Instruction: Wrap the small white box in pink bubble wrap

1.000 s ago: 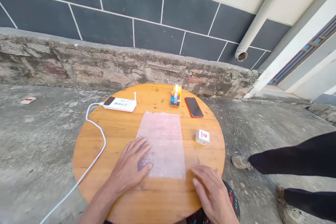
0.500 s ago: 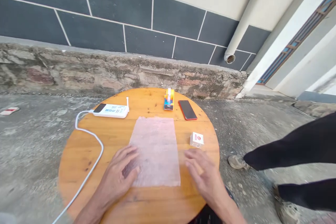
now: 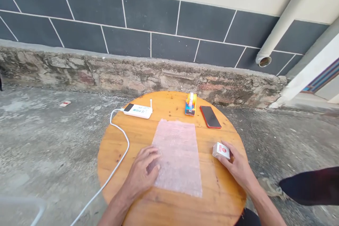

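Note:
A pink translucent sheet [image 3: 177, 159], which looks like bubble wrap, lies flat on a round wooden table [image 3: 169, 212]. My left hand [image 3: 145, 167] rests at the sheet's left edge, thumb apart from the fingers and nothing gripped. To the right of the sheet, my right hand [image 3: 237, 162] has thumb and fingers around the sides of a small white box [image 3: 222, 150] with a red mark on top. The box's right side is partly hidden by the fingers.
Toward the far side of the table are a white power bank-like device [image 3: 140, 111] with a white cable [image 3: 120, 162], a tape dispenser [image 3: 190, 104] and a red-edged phone [image 3: 210, 116]. Behind runs a stone ledge [image 3: 119, 76]. At right shows a person's dark-clothed leg [image 3: 309, 185].
My right hand has moved forward and closed around the small white box. The left hand stays by the sheet's left edge. The camera view has turned left.

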### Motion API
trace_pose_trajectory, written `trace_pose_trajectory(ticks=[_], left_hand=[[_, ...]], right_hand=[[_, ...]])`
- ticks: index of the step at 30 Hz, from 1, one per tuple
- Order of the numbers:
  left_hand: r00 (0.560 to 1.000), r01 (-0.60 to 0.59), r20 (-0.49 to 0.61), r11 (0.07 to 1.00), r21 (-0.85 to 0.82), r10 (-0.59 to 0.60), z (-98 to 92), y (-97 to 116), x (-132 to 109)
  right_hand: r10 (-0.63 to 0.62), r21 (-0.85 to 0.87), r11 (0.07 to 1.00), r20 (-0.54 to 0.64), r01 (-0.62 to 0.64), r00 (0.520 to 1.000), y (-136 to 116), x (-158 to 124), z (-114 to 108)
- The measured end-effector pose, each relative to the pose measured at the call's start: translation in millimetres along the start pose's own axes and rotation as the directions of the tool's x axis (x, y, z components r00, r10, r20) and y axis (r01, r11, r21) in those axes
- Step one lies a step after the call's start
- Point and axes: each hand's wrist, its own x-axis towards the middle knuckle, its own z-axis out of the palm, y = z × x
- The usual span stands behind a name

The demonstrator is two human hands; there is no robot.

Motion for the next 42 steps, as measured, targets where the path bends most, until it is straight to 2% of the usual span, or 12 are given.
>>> trace_pose_trajectory(ticks=[4,8,10,14,18,30,33,36,39,42], left_hand=[[1.000,0.018,-0.007,0.999,-0.040,-0.018,0.3,-1.0,0.3],[1.000,0.017,-0.020,0.998,-0.060,-0.018,1.4,-3.9,-0.6],[1.000,0.010,-0.023,0.998,-0.059,-0.011,2.5,-5.6,-1.0],[0.999,-0.012,-0.032,0.999,-0.046,0.011,5.6,-7.8,-1.2],[0.998,-0.028,-0.050,0.999,-0.027,0.026,7.9,-9.1,-1.4],[0.999,-0.035,-0.030,0.999,-0.002,0.035,7.6,-8.7,-1.4],[0.999,-0.043,-0.034,0.999,0.004,0.043,8.1,-9.6,-1.3],[0.998,-0.044,-0.043,0.999,0.003,0.045,7.9,-9.7,-1.0],[0.998,-0.048,-0.042,0.999,-0.007,0.047,6.9,-9.0,-1.0],[0.998,-0.046,-0.035,0.999,-0.015,0.045,5.8,-8.1,-1.7]], right_hand=[[-0.033,0.086,0.996,0.096,0.024,0.995,-39.1,-10.0,13.6],[-0.186,0.074,0.982,0.167,0.176,0.968,-94.2,-13.4,49.6],[-0.250,0.090,0.968,0.210,0.236,0.945,-110.7,-9.8,68.9],[-0.296,0.134,0.954,0.258,0.269,0.920,-115.0,0.5,95.9],[-0.300,0.087,0.954,0.263,0.287,0.917,-105.4,4.8,106.9],[-0.350,0.014,0.933,0.272,0.360,0.896,-100.0,2.2,110.8],[-0.383,0.004,0.917,0.283,0.398,0.879,-99.3,3.5,107.9],[-0.444,-0.024,0.886,0.248,0.463,0.861,-101.7,-1.0,91.1],[-0.475,-0.119,0.856,0.205,0.504,0.856,-108.7,-21.4,64.8],[-0.471,-0.131,0.824,0.380,0.551,0.796,-115.5,-55.3,51.1]])
